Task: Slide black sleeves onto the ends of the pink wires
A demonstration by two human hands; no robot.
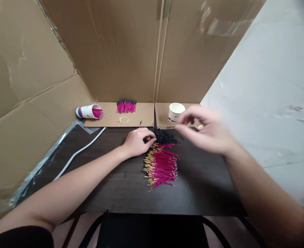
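My left hand (140,142) rests on the dark table with thumb and fingertips pinched together. What they hold, if anything, is too small to make out. Just right of those fingertips lies a heap of short black sleeves (164,136). Below the heap, pink wires (164,165) with gold-coloured ends on the left and silvery tips on the right are laid side by side in a wide row. My right hand (206,131) is raised over the table's right side, in front of the white paper cup (176,112). Motion smears its fingers, and nothing can be made out in them.
On a cardboard strip (107,120) at the back lie a tipped paper cup (86,111) of pink wires, a bundle of black-ended pink wires (126,106) and a pale rubber band (124,119). Gold-coloured pieces (199,127) lie behind my right hand. A white cable (76,153) crosses the left side.
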